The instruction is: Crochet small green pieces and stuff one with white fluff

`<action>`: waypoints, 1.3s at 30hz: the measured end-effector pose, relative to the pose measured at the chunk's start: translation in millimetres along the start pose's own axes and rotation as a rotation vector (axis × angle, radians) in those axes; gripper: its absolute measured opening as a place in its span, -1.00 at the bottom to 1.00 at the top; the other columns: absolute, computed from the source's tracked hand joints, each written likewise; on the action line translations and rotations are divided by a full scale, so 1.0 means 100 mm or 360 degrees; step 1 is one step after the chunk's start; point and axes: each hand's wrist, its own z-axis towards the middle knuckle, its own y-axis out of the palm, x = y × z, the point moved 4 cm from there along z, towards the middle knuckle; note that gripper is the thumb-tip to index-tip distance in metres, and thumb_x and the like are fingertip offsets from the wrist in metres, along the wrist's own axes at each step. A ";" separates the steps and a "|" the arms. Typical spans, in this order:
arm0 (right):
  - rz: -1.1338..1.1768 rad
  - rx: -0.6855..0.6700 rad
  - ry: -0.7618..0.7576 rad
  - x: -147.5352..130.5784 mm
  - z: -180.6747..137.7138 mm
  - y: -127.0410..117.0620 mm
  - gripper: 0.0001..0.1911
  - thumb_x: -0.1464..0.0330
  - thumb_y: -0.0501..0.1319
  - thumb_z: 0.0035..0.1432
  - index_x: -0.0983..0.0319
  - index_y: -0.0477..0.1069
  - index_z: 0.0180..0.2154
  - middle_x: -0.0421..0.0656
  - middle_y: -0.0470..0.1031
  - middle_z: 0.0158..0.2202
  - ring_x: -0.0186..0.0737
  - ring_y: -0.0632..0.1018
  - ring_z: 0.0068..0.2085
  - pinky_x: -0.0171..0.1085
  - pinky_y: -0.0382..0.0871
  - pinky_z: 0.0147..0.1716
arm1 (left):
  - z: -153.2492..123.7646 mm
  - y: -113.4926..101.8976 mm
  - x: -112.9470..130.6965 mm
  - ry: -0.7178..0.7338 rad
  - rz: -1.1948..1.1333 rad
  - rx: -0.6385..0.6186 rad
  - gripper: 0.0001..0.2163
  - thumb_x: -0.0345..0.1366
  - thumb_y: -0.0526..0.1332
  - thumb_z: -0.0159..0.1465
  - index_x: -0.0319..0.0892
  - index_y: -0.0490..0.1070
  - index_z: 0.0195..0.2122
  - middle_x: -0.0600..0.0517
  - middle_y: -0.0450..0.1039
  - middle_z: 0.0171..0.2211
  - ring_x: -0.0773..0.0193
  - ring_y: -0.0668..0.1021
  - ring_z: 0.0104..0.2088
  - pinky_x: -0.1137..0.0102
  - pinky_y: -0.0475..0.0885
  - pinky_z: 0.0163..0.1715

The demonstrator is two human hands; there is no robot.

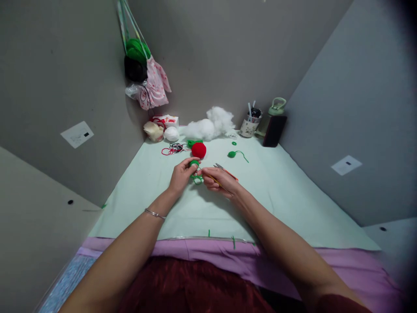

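My left hand [181,174] is closed around a small green crochet piece [194,163], which shows between thumb and fingers. Pinched in my right hand [216,179] is a crochet hook [217,181] with a yellowish handle, its tip pointing at the green piece. Loops of green yarn [197,180] hang below the left fingers. Just beyond my hands sits a red ball [198,150]. Scissors with orange handles [227,172] lie on the table behind my right hand, partly hidden by it.
White stuffing [208,125] is heaped at the back. A small green ball with a yarn tail [231,154] and a green ring [233,143] lie to the right. Tangled red and black yarn [172,149] lies left. A pen cup [249,127], phone [274,131] and bottle [276,106] stand back right.
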 end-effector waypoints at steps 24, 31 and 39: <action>0.0024 0.0168 -0.0144 0.05 0.11 0.05 -0.80 0.30 0.27 0.23 0.26 0.37 -0.40 -0.44 0.06 -0.67 -0.52 0.00 -0.69 -0.46 -0.11 -0.71 | 0.04 0.03 -0.12 -0.0051 0.0238 0.0017 -0.84 -0.24 0.25 0.18 -0.18 0.51 -0.27 0.13 0.38 -0.54 0.34 0.37 -0.52 0.45 0.29 -0.46; -0.0458 0.0330 -0.0409 0.03 0.03 0.16 -0.82 0.32 0.31 0.13 0.27 0.43 -0.45 -0.40 0.19 -0.70 -0.49 0.12 -0.66 -0.41 -0.09 -0.68 | 0.03 0.03 -0.07 -0.0046 0.0271 0.0013 -0.89 -0.29 0.21 0.17 -0.18 0.49 -0.34 0.15 0.34 -0.58 0.36 0.32 -0.57 0.45 0.26 -0.51; -0.0236 0.0118 -0.0167 0.03 0.03 0.14 -0.75 0.20 0.31 0.19 0.27 0.43 -0.33 -0.45 0.07 -0.67 -0.51 0.00 -0.67 -0.43 -0.15 -0.69 | -0.02 0.03 0.05 0.0138 0.0276 0.0105 -0.87 -0.38 0.18 0.20 -0.14 0.50 -0.27 0.05 0.53 -0.32 0.27 0.50 -0.33 0.41 0.41 -0.26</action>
